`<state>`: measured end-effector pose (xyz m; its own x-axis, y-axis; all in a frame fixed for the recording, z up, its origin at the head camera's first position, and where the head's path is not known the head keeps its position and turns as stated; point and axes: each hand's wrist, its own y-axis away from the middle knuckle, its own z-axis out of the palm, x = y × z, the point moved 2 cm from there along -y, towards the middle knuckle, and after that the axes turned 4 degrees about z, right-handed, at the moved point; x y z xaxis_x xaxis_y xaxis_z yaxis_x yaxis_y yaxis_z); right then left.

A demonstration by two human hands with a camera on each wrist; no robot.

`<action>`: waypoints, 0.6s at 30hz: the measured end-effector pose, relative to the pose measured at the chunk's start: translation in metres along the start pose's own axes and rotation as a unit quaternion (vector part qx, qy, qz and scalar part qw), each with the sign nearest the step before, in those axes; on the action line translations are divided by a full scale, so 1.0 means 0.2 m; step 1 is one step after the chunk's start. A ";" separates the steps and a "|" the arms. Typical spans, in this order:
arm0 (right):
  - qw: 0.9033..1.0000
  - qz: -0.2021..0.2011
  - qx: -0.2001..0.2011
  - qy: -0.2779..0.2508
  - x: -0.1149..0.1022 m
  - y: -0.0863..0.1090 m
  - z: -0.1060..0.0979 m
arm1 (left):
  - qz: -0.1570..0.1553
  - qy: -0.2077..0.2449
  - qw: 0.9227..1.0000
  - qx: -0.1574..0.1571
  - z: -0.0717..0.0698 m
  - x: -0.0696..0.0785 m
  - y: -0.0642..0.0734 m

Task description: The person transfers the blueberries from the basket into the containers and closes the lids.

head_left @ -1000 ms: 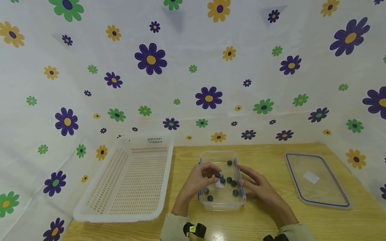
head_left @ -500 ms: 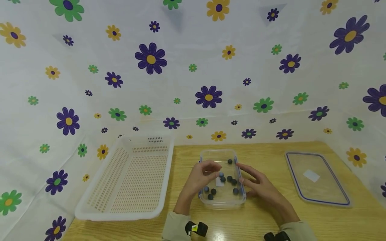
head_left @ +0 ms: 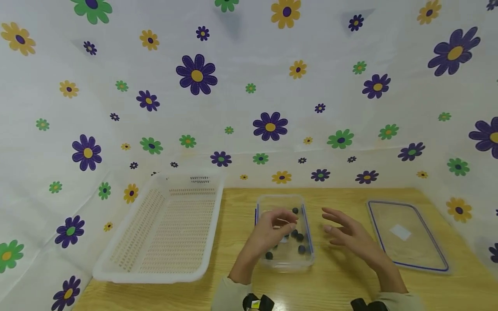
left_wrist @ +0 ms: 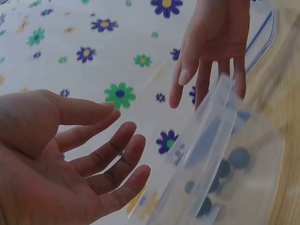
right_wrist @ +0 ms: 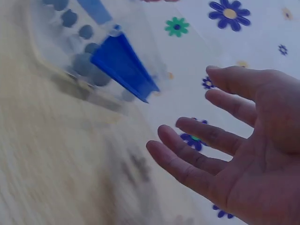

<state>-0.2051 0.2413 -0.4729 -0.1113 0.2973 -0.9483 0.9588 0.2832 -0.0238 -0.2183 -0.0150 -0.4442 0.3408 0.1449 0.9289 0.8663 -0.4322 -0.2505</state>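
In the head view, a clear plastic box [head_left: 285,264] with blue side clips stands on the table, and several blueberries [head_left: 301,249] lie loose inside it. My left hand [head_left: 268,235] hovers over the box, covering part of the berries. The left wrist view shows that hand [left_wrist: 70,159] with loosely bent fingers and nothing between thumb and fingertips. To the right of the box, apart from it, my right hand [head_left: 355,239] hangs in the air. Its fingers [right_wrist: 197,164] are spread and relaxed in the right wrist view, near a blue clip [right_wrist: 124,65], holding nothing.
A white perforated basket [head_left: 212,242] stands left of the box. On the right, a clear lid [head_left: 420,248] with a blue seal lies flat on the wooden table [head_left: 330,276]. A flower-printed sheet [head_left: 233,108] hangs behind and at both sides.
A blueberry pinched in my left hand was released into the box. The left hand then shifted right over the box. My right hand left the box's side and moved right.
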 end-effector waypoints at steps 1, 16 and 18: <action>1.000 0.000 0.000 0.005 -0.01 0.01 -0.03 | -0.002 0.004 1.000 -0.002 0.02 0.02 0.00; 0.973 -0.001 0.118 0.200 -0.02 0.22 -0.39 | -0.066 0.099 0.993 -0.019 0.44 0.06 -0.06; 0.968 0.019 0.136 0.210 0.01 0.24 -0.44 | -0.088 0.107 0.990 -0.006 0.52 0.06 -0.09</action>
<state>-0.1820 0.3363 -0.4474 -0.1167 0.6627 -0.7398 0.9913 0.0319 -0.1277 -0.1916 0.0864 -0.4569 0.0984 0.0271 0.9948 0.9002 -0.4285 -0.0773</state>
